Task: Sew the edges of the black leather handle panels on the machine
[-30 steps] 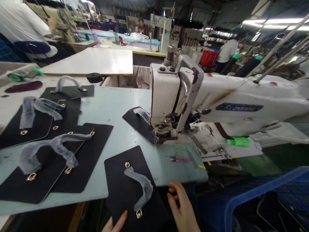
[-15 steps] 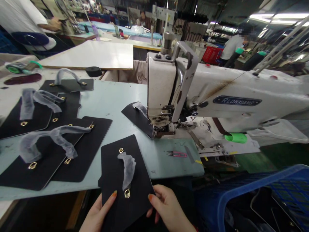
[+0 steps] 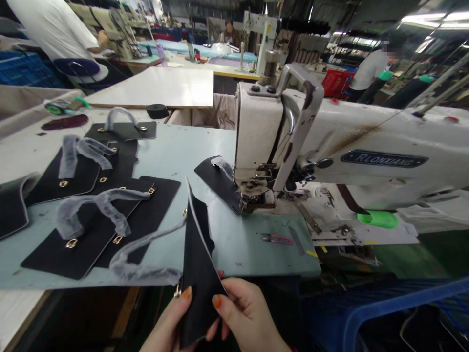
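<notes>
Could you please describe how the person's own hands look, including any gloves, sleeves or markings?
The left hand and right hand wear no gloves. Both thumbnails look orange. No sleeve shows on the left; a bit of red appears beside the right wrist, too small to tell whether it is sleeve or band.

Your left hand (image 3: 168, 315) comes up from the lower edge of the view, its orange-nailed thumb (image 3: 182, 300) pointing up and inward, the fingers mostly hidden from sight. Just to its right, your right hand (image 3: 249, 310) pinches with its thumb aimed leftward and its index finger (image 3: 236, 287) bent above it, two fingertips (image 3: 213, 330) showing below. Its wrist (image 3: 274, 340) slants down toward the lower right.
</notes>
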A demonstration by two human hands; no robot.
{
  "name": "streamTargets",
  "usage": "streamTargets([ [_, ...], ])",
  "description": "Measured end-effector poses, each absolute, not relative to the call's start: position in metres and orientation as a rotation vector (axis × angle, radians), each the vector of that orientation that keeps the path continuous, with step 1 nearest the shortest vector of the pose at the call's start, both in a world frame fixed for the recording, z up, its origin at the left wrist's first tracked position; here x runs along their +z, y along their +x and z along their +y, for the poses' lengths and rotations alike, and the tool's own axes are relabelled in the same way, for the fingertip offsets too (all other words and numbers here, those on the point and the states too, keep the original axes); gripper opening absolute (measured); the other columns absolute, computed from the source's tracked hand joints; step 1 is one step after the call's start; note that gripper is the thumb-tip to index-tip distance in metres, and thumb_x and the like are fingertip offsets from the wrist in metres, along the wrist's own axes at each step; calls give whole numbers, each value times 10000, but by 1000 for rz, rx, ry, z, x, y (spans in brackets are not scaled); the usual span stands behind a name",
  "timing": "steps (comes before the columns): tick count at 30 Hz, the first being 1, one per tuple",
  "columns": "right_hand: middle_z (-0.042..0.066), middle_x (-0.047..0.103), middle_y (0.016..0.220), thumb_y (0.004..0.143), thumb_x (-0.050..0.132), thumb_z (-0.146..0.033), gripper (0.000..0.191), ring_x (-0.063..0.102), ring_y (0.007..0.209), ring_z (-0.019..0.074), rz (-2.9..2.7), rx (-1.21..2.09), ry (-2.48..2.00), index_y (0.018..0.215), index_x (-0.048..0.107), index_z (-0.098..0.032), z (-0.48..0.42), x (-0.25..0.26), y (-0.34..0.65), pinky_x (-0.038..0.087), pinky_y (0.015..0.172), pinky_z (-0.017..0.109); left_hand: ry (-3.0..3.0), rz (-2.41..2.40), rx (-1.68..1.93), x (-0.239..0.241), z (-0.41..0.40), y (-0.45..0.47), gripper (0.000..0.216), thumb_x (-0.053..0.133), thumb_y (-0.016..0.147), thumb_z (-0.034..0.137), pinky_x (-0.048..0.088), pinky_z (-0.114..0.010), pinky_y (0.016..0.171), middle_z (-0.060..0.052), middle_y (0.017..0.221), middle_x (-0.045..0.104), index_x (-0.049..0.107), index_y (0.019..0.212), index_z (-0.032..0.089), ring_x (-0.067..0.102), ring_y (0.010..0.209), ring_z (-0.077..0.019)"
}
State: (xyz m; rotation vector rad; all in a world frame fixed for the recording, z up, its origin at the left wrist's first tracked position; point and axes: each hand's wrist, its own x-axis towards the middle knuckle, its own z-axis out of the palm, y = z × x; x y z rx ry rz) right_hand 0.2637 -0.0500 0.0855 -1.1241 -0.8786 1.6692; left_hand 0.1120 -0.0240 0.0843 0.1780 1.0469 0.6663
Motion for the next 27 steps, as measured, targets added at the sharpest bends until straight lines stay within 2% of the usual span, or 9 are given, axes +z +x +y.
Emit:
streamTargets([
  [3, 24, 609, 587, 912, 577, -556, 452, 562, 494, 93, -845, 1535, -1281, 917, 639, -109, -41, 88, 267, 359, 440, 142, 183, 1177, 784, 94, 8, 130, 319, 896, 570, 339, 546, -261, 581, -36, 734, 720, 724, 767, 156, 629, 609, -158],
  [5, 24, 619, 595, 937, 557, -503, 398, 560, 501, 87, -887, 1461, -1349, 877, 628, -116, -31, 93, 273, 369, 457, 142, 287, 1199, 805, 98, 29, 136, 315, 896, 579, 301, 550, -246, 578, -24, 756, 723, 712, 793, 161, 641, 624, -155],
  [9, 41, 656, 672, 948, 525, -471, 368, 588, 532, 94, -952, 1462, -1309, 843, 607, -129, -7, 103, 289, 378, 452, 142, 510, 1138, 731, 105, 64, 140, 310, 870, 630, 374, 541, -262, 533, -20, 661, 693, 692, 774, 164, 625, 557, -167],
  [13, 76, 707, 767, 955, 484, -508, 400, 602, 550, 99, -900, 1469, -1221, 834, 584, -140, 15, 98, 299, 382, 438, 147, 603, 1102, 729, 105, 93, 148, 297, 854, 659, 381, 539, -214, 585, -35, 700, 719, 716, 782, 148, 646, 627, -153],
  [17, 52, 676, 631, 948, 496, -531, 450, 520, 454, 69, -860, 1339, -1301, 730, 561, -143, 34, 85, 305, 334, 425, 150, 587, 1051, 726, 99, 118, 163, 283, 854, 661, 351, 527, -203, 595, -47, 766, 752, 724, 805, 145, 661, 644, -147],
  [22, 18, 622, 522, 913, 535, -573, 473, 479, 399, 65, -777, 1248, -1341, 733, 593, -139, 54, 77, 313, 315, 411, 163, 682, 1006, 708, 90, 143, 179, 299, 805, 711, 357, 547, -265, 665, -82, 877, 773, 741, 912, 145, 695, 723, -200],
  [25, 18, 620, 514, 907, 541, -582, 491, 478, 399, 66, -752, 1206, -1373, 726, 608, -131, 62, 75, 317, 329, 422, 171, 710, 1013, 680, 92, 154, 187, 317, 818, 670, 369, 550, -289, 711, -92, 880, 775, 753, 881, 141, 695, 760, -222],
  [27, 20, 621, 514, 903, 546, -586, 499, 474, 399, 65, -737, 1182, -1372, 726, 621, -125, 64, 73, 318, 334, 426, 173, 726, 1024, 692, 97, 159, 192, 308, 831, 633, 380, 537, -268, 678, -79, 847, 773, 756, 819, 146, 678, 730, -206],
])
